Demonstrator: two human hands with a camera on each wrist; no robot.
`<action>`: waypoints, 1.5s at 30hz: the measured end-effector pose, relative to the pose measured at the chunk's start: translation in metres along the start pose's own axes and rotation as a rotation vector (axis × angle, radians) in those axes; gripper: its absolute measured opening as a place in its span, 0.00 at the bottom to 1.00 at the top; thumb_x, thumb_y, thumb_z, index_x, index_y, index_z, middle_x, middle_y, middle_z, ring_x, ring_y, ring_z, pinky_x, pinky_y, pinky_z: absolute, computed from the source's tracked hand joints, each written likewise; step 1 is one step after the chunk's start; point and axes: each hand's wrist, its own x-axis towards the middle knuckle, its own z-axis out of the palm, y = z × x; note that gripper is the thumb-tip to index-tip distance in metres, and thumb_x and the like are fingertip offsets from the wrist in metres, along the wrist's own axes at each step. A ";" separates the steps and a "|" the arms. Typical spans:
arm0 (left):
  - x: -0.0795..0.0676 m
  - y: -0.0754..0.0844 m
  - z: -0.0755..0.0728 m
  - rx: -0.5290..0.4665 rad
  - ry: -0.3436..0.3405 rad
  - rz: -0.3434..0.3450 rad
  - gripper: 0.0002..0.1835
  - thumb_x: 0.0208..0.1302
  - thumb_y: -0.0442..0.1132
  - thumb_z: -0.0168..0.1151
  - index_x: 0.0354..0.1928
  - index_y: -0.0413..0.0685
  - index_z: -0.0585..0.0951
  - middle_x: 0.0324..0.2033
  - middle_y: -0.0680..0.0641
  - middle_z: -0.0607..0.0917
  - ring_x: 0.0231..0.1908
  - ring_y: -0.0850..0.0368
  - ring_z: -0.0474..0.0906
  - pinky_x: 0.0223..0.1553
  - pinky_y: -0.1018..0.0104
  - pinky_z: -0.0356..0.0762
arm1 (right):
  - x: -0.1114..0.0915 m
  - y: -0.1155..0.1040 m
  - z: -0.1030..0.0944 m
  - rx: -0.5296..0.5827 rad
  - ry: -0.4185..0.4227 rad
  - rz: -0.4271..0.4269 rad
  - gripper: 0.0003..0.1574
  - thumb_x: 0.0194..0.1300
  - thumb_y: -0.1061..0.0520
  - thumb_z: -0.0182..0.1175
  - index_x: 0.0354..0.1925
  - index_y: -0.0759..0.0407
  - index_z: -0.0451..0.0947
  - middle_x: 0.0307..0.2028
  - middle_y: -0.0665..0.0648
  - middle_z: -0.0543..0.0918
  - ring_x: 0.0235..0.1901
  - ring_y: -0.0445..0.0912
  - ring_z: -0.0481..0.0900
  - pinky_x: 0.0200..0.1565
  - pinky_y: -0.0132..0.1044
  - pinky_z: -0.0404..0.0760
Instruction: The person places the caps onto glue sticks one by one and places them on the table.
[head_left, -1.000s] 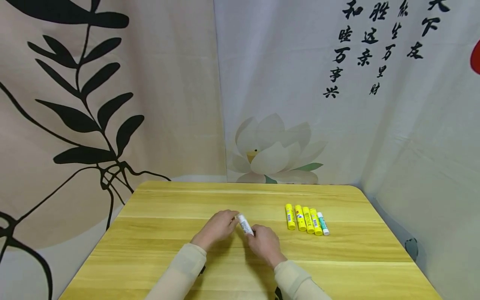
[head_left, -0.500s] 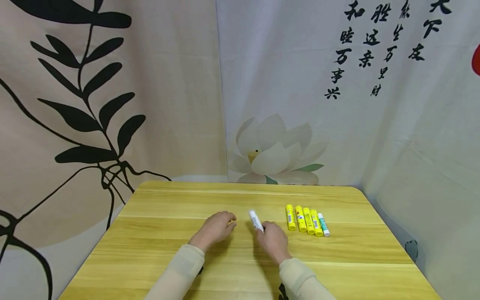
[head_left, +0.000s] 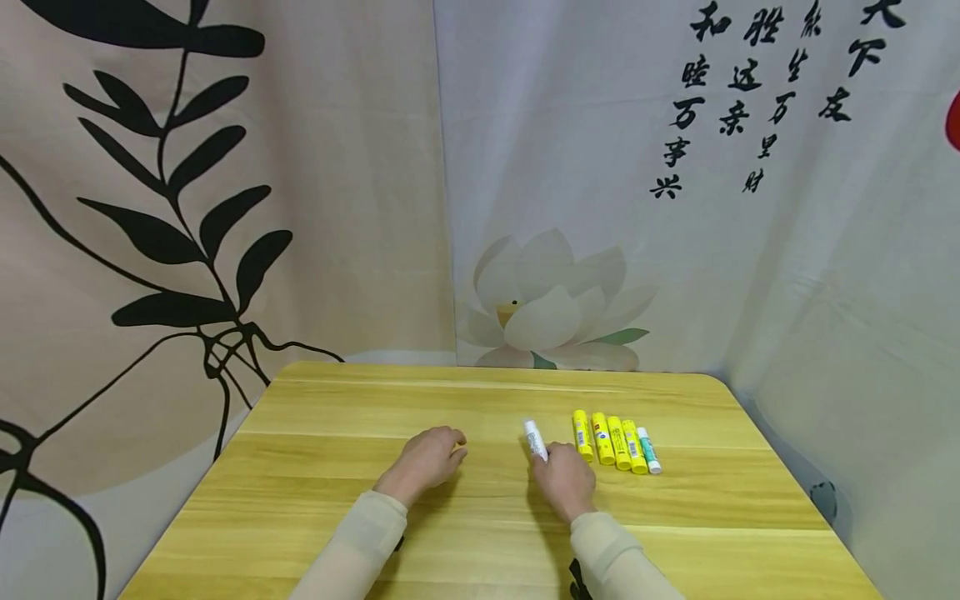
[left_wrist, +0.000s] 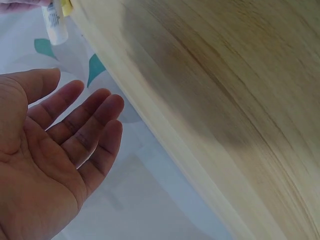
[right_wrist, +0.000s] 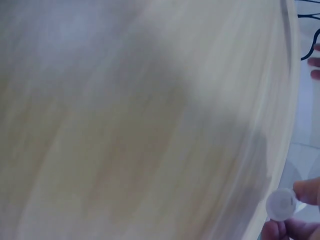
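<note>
In the head view my right hand (head_left: 564,482) grips a white glue stick (head_left: 535,440) with small print, its white end pointing up and away, above the table. The right wrist view shows the round end of that glue stick (right_wrist: 281,204) pinched between thumb and fingers (right_wrist: 307,192). Left of it, my left hand (head_left: 424,462) hovers over the table with loosely bent fingers and holds nothing; its bare palm shows in the left wrist view. Several yellow glue sticks (head_left: 618,443) lie side by side to the right, with a teal-and-white glue stick (head_left: 648,451) at the row's right end.
The wooden table (head_left: 315,483) has a rounded far edge close to the hanging cloth backdrop (head_left: 360,208), printed with leaves, a lotus and black characters. The row of sticks lies just right of my right hand.
My left hand has let go of the white glue stick's end and drawn slightly left. My right hand has carried the stick to the right, toward the row.
</note>
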 end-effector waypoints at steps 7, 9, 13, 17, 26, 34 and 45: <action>0.000 -0.001 0.001 0.024 0.000 -0.003 0.13 0.71 0.41 0.60 0.51 0.40 0.83 0.46 0.43 0.85 0.46 0.47 0.81 0.47 0.52 0.80 | 0.004 0.010 -0.005 -0.098 0.032 0.064 0.20 0.66 0.48 0.61 0.24 0.61 0.74 0.19 0.55 0.72 0.18 0.48 0.71 0.19 0.42 0.70; 0.000 -0.001 0.001 0.032 -0.004 -0.005 0.13 0.71 0.41 0.60 0.51 0.41 0.83 0.46 0.43 0.85 0.46 0.47 0.81 0.46 0.52 0.80 | 0.005 0.012 -0.006 -0.121 0.043 0.076 0.21 0.66 0.48 0.61 0.24 0.62 0.74 0.19 0.56 0.73 0.18 0.49 0.72 0.19 0.44 0.71; -0.001 -0.001 0.002 0.041 -0.010 -0.012 0.13 0.71 0.41 0.61 0.50 0.41 0.83 0.46 0.43 0.85 0.46 0.47 0.81 0.47 0.52 0.80 | 0.008 0.015 -0.007 -0.137 0.042 0.108 0.22 0.66 0.48 0.60 0.24 0.63 0.74 0.19 0.57 0.73 0.19 0.49 0.73 0.20 0.46 0.72; -0.001 0.000 0.003 0.047 -0.014 -0.018 0.13 0.71 0.41 0.61 0.50 0.41 0.83 0.45 0.44 0.85 0.46 0.47 0.81 0.47 0.52 0.80 | 0.010 0.020 -0.008 -0.140 0.036 0.126 0.22 0.67 0.48 0.59 0.23 0.63 0.73 0.19 0.57 0.73 0.18 0.49 0.73 0.19 0.45 0.72; 0.000 0.000 0.003 0.048 -0.014 -0.018 0.12 0.71 0.41 0.60 0.50 0.41 0.83 0.45 0.44 0.85 0.45 0.48 0.81 0.46 0.52 0.80 | 0.010 0.033 -0.005 -0.158 0.089 0.106 0.22 0.66 0.47 0.60 0.36 0.67 0.70 0.19 0.57 0.71 0.17 0.49 0.72 0.17 0.42 0.69; -0.002 0.000 0.002 0.050 -0.013 -0.011 0.13 0.71 0.41 0.60 0.50 0.42 0.84 0.44 0.45 0.85 0.43 0.49 0.81 0.44 0.53 0.80 | 0.011 0.033 -0.008 -0.165 0.107 0.115 0.19 0.68 0.49 0.57 0.34 0.66 0.70 0.20 0.57 0.73 0.19 0.50 0.73 0.19 0.45 0.71; 0.000 -0.003 0.000 0.040 -0.004 -0.023 0.13 0.71 0.42 0.60 0.51 0.42 0.83 0.45 0.44 0.85 0.44 0.48 0.81 0.45 0.53 0.80 | 0.013 0.028 -0.010 -0.137 0.112 0.099 0.15 0.68 0.53 0.56 0.31 0.64 0.72 0.21 0.57 0.73 0.20 0.50 0.73 0.19 0.46 0.71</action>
